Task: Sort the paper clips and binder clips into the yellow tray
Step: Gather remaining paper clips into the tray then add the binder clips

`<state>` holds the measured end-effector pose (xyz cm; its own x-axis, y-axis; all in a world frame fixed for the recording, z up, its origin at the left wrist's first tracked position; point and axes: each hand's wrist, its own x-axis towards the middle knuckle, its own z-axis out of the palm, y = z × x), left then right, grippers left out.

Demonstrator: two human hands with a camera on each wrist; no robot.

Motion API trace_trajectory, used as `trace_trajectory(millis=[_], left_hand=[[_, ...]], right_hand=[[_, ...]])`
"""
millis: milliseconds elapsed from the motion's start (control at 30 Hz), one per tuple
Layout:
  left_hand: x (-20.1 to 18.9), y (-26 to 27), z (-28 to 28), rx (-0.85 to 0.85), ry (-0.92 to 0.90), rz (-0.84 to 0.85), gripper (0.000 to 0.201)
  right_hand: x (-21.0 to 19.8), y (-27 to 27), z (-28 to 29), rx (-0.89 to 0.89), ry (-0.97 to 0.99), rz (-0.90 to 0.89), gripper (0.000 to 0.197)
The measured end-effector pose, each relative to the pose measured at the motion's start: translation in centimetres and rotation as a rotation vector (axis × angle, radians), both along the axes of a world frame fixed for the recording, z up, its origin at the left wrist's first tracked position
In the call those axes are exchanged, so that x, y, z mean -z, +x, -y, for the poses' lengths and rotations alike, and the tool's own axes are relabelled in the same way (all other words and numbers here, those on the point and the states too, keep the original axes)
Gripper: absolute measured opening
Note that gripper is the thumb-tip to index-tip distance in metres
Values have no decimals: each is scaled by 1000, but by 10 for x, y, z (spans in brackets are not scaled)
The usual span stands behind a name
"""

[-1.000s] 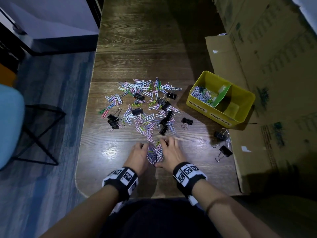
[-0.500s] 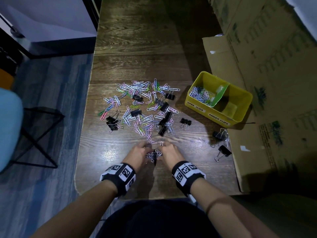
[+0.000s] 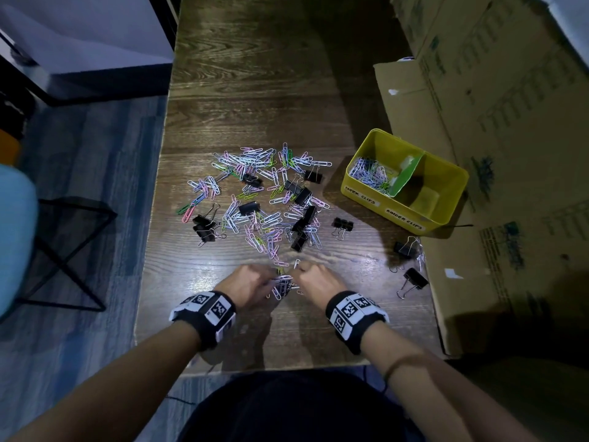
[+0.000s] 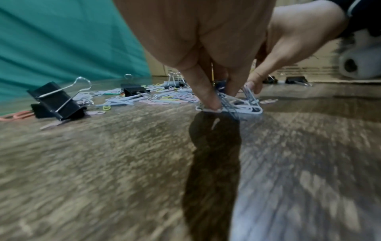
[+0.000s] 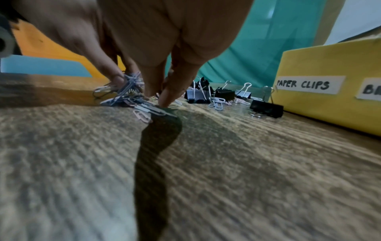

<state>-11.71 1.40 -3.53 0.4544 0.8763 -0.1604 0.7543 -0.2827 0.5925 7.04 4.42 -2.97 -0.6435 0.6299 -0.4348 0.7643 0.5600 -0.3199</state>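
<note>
Bunch (image 3: 282, 283) of paper clips pinched between both hands on the table's near part, clips jumbled every way, no single long axis to tell. Left hand (image 3: 247, 283) curled, fingertips (image 4: 212, 104) pressing the bunch from its side. Right hand (image 3: 318, 282) curled likewise, fingers (image 5: 167, 97) down on the clips. Just beyond, loose pile (image 3: 264, 199) of pastel clips strewn flat at all angles, black binder clips (image 3: 302, 194) mixed in, some lying with wire handles up. Further right, two binder clips (image 3: 411, 263) apart near the table edge. Tray (image 3: 360, 194) past those, yellow, set askew with its long side running from near right to far left; left compartment labelled PAPER CLIPS held clips, a green divider (image 3: 406, 175) leaned across the middle. Table (image 3: 255, 90) of dark wood grain, glossy. Cardboard (image 3: 494, 154) along the right; blue-grey plank floor (image 3: 79, 218) to the left.
</note>
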Motion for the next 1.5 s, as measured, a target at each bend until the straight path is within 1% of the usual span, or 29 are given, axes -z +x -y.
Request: trace_trajectory(millis=[67, 167, 300, 400, 467, 567, 600, 667, 733, 833, 933, 967, 1000, 1100, 1133, 1167, 1233, 1267, 1300, 1367, 1400, 1433, 1500], left_hand=[[-8, 2, -1, -68, 7, 39, 10], [-12, 1, -6, -125, -2, 51, 14], [-12, -9, -14, -186, 7, 24, 13], [-10, -22, -19, -243, -1, 27, 16], [-14, -27, -24, -306, -38, 56, 15], [-23, -28, -38, -455, -186, 125, 15], [-28, -27, -44, -496, -246, 166, 16], [-43, -20, -58, -556, -359, 302, 15], [-65, -6, -77, -577, -418, 434, 12], [-95, 25, -114, -538, -414, 578, 13], [-113, 60, -156, -493, -424, 802, 16], [-114, 72, -171, -480, -416, 831, 14], [-116, 85, -186, -460, -389, 818, 12], [-110, 125, -225, -369, -259, 640, 4], [-106, 138, -235, -330, -213, 547, 2], [-100, 150, -243, -289, -156, 410, 4], [-85, 168, -251, -180, -78, 89, 14], [-77, 175, -252, -113, -82, -23, 17], [-69, 180, -252, -41, -110, -96, 20], [-56, 184, -249, 67, -144, -161, 28], [-54, 185, -247, 86, -138, -166, 33], [-53, 185, -244, 71, -126, -149, 36], [-56, 181, -239, 6, -83, -74, 32]], right_hand=[[3, 3, -3, 10, -13, -46, 40], [8, 7, -6, 65, -1, -139, 28], [4, 16, -11, 207, -60, -265, 33], [-2, 25, -15, 290, 2, -399, 29], [-6, 32, -17, 352, 54, -503, 24], [-14, 44, -22, 443, 91, -615, 18], [-18, 49, -24, 473, 105, -641, 16], [-26, 58, -29, 544, 111, -685, 16], [-37, 68, -34, 628, 122, -758, 19], [-55, 83, -44, 767, 193, -906, 18], [-73, 99, -54, 852, 295, -970, 12], [-78, 105, -57, 867, 315, -986, 11], [-83, 110, -61, 878, 336, -996, 11], [-90, 125, -72, 885, 399, -1002, 12], [-89, 130, -76, 903, 398, -1004, 13], [-89, 135, -82, 926, 389, -1001, 13], [-90, 145, -95, 979, 352, -992, 15], [-92, 149, -103, 1009, 319, -995, 16], [-95, 151, -111, 1031, 284, -1002, 17], [-101, 153, -131, 1054, 248, -996, 16], [-101, 152, -142, 1062, 231, -976, 15], [-98, 151, -154, 1071, 211, -946, 14], [-89, 148, -175, 1065, 192, -821, 12]])
